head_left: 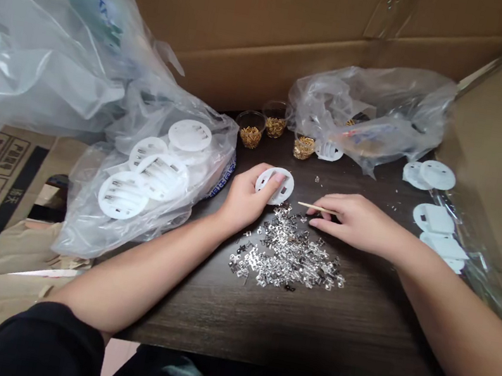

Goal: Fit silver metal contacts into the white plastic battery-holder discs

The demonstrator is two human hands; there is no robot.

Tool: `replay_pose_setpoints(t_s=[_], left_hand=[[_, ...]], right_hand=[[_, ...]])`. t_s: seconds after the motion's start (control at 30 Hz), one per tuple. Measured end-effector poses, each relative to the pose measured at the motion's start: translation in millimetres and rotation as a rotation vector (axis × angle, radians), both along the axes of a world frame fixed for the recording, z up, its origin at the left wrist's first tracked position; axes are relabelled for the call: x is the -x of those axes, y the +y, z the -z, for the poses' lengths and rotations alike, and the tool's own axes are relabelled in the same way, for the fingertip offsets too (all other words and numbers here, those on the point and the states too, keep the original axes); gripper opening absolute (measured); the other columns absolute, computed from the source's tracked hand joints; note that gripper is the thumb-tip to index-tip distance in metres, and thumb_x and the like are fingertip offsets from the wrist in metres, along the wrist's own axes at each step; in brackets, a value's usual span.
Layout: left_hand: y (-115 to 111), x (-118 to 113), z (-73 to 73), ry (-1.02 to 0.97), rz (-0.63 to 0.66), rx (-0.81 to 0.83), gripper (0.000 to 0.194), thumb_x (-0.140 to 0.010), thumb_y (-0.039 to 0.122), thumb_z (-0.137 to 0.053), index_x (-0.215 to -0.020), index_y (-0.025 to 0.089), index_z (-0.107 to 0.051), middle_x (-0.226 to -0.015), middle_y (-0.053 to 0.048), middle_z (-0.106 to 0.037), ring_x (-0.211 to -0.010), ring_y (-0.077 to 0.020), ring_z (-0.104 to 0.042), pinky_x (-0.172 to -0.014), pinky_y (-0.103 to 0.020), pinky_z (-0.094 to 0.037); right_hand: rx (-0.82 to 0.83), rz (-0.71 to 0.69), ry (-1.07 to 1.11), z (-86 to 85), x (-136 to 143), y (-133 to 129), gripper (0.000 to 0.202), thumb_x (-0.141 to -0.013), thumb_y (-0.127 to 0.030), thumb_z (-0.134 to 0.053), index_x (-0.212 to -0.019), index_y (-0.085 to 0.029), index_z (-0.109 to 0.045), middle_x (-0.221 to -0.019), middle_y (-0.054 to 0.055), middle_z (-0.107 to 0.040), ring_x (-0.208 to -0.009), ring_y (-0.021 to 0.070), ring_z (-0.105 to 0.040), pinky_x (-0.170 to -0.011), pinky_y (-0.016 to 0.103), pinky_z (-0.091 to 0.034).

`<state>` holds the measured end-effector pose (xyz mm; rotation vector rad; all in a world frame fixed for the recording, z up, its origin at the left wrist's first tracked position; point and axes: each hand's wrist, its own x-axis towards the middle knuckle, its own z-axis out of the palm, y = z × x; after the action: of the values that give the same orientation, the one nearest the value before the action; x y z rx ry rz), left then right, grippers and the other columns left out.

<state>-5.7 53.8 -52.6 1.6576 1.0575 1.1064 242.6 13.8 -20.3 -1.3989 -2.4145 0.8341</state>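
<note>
My left hand (249,197) grips a round white plastic disc (286,183) with dark rectangular slots, the thumb laid across its face. To its right, my right hand (346,220) pinches a thin wooden stick (308,206) whose tip points left toward the disc, apart from it. Below both hands a heap of small silvery metal clips (290,259) spreads over the dark table. What the fingers under the disc do is hidden.
Clear cups (251,130) of brass-coloured pieces stand at the back. At left, an open plastic bag (203,186) holds several white discs (123,195). More white parts (433,218) lie at right. Another plastic bag (387,124) rests before the cardboard wall (260,16).
</note>
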Motion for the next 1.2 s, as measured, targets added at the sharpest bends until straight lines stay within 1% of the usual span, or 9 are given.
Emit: replay_pose_setpoints(t_s=[0.1,0.27,0.4,0.57,0.7,0.83,0.93,1.07,1.2], left_hand=[[1,0,0.4,-0.033,0.014,0.041,0.041,-0.094,0.056,-0.065,-0.092,0.016,-0.072,-0.082,-0.004,-0.075,-0.071,-0.0124,-0.064,-0.065,-0.022,-0.051],[2,1,3.7,-0.051,-0.001,0.056,0.04,-0.093,0.056,-0.065,-0.091,0.016,-0.069,-0.082,-0.003,-0.073,-0.072,-0.0124,-0.063,-0.067,-0.023,-0.05],[3,1,7.7,-0.035,-0.021,0.058,0.038,-0.092,0.054,-0.066,-0.096,0.016,-0.068,-0.086,-0.003,-0.074,-0.074,-0.0123,-0.064,-0.071,-0.024,-0.05],[6,4,9.7,-0.046,-0.09,0.031,0.042,-0.095,0.058,-0.061,-0.096,0.017,-0.066,-0.085,-0.003,-0.072,-0.076,-0.014,-0.064,-0.07,-0.025,-0.049],[9,7,10.2,-0.058,-0.105,0.038,0.047,-0.097,0.062,-0.056,-0.094,0.016,-0.067,-0.087,-0.005,-0.073,-0.077,-0.0149,-0.064,-0.072,-0.026,-0.05],[10,8,10.1,-0.038,-0.089,0.014,0.049,-0.097,0.063,-0.057,-0.096,0.015,-0.068,-0.087,-0.005,-0.073,-0.077,-0.0147,-0.064,-0.073,-0.026,-0.05],[9,10,10.2,-0.058,-0.06,0.006,0.051,-0.095,0.064,-0.058,-0.097,0.014,-0.068,-0.086,-0.005,-0.072,-0.076,-0.0146,-0.063,-0.072,-0.025,-0.05],[7,12,10.9,-0.086,-0.029,0.023,0.053,-0.094,0.066,-0.059,-0.098,0.014,-0.068,-0.085,-0.005,-0.071,-0.076,-0.0145,-0.062,-0.071,-0.025,-0.049],[7,10,9.9,-0.141,-0.023,0.116,0.049,-0.092,0.063,-0.064,-0.1,0.015,-0.068,-0.089,-0.005,-0.072,-0.08,-0.015,-0.063,-0.076,-0.025,-0.05]], right_hand=[[-0.044,0.04,-0.061,3.8,5,-9,0.019,-0.097,-0.034,-0.064,-0.103,-0.02,-0.076,-0.08,0.001,-0.066,-0.071,0.0149,-0.06,-0.069,0.028,-0.042],[-0.2,0.206,-0.149,0.7,28,-39,0.025,-0.101,-0.034,-0.06,-0.119,-0.022,-0.073,-0.094,0.004,-0.072,-0.08,0.0187,-0.065,-0.072,0.032,-0.045],[-0.201,0.079,-0.173,-7.9,68,-54,0.021,-0.102,-0.03,-0.058,-0.113,-0.024,-0.074,-0.096,0.003,-0.074,-0.084,0.0198,-0.069,-0.069,0.032,-0.043],[-0.203,0.007,-0.318,-11.9,111,-45,0.017,-0.1,-0.029,-0.059,-0.104,-0.021,-0.073,-0.098,0.005,-0.075,-0.078,0.0205,-0.068,-0.061,0.032,-0.032],[-0.211,0.052,-0.371,-11.5,121,-42,0.018,-0.099,-0.023,-0.055,-0.092,-0.017,-0.07,-0.093,0.006,-0.073,-0.072,0.0191,-0.066,-0.058,0.033,-0.025],[-0.212,0.086,-0.355,-8.3,120,-48,0.018,-0.099,-0.022,-0.054,-0.091,-0.018,-0.07,-0.093,0.005,-0.071,-0.071,0.0174,-0.064,-0.059,0.032,-0.027],[-0.22,0.13,-0.2,-3.4,114,-51,0.017,-0.099,-0.022,-0.055,-0.094,-0.019,-0.071,-0.095,0.004,-0.07,-0.076,0.0169,-0.064,-0.063,0.031,-0.036],[-0.293,0.211,0.213,3.9,102,-51,0.014,-0.098,-0.02,-0.058,-0.095,-0.019,-0.072,-0.096,0.005,-0.072,-0.083,0.0172,-0.064,-0.074,0.031,-0.046],[-0.363,0.483,0.524,9.7,94,-48,0.012,-0.095,-0.027,-0.065,-0.092,-0.02,-0.075,-0.075,0.001,-0.068,-0.061,0.0128,-0.051,-0.062,0.029,-0.041]])
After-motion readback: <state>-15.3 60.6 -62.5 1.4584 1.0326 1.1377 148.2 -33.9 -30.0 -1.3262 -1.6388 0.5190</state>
